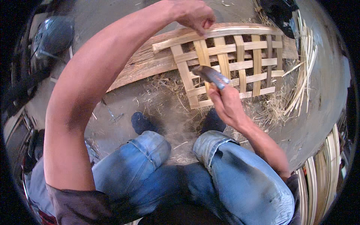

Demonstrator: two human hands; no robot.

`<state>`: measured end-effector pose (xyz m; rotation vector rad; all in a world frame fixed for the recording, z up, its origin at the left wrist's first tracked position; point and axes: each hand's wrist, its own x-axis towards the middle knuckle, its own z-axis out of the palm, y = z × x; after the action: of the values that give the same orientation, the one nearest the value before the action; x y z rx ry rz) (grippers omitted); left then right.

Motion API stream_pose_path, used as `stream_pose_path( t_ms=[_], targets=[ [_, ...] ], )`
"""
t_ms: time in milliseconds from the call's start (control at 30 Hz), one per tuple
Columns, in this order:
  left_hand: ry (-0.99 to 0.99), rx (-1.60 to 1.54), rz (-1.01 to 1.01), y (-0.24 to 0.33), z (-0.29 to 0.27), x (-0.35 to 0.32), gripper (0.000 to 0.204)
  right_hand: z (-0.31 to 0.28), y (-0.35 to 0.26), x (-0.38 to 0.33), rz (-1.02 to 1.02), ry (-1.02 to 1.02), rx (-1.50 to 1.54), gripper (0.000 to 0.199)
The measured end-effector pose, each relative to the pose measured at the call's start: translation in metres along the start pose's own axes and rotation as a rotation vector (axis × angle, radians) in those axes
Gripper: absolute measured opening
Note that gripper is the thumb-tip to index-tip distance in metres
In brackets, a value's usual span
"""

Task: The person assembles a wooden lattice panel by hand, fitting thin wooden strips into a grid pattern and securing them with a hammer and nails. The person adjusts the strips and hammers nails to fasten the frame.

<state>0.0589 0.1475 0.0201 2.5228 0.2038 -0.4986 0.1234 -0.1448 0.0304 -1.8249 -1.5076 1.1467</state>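
Observation:
A woven panel of flat, pale split-wood strips [242, 63] lies ahead of me, partly across a rough wooden board [140, 62]. At its far edge is my left hand [195, 17], fingers bent and pinched together at the long edge strip [243, 30]. What is in that pinch, if anything, is too small to make out. My right hand [227, 103] is closed around a short metal tool [214, 75] with a dark, curved end. This tool sits over the near left part of the panel, its grip hidden in my fist; I cannot tell its exact kind.
Loose thin strips [303, 71] lie in a bundle right of the panel, with shavings [270, 107] near its corner. Longer strips [326, 176] stand at the lower right. A dark object [279, 13] is at the far right. My jeans-covered knees [150, 146] flank the near floor.

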Motion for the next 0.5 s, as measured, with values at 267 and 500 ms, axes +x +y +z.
stream_pose_path(
  t_ms=[267, 500],
  targets=[
    [0.057, -0.068, -0.040, 0.001, 0.016, -0.005, 0.029, 0.025, -0.019, -0.002, 0.079, 0.015, 0.179, 0.036],
    [0.110, -0.099, -0.174, 0.007, 0.026, -0.017, 0.028, 0.021, 0.035, -0.058, 0.347, 0.798, 0.479, 0.021]
  ],
)
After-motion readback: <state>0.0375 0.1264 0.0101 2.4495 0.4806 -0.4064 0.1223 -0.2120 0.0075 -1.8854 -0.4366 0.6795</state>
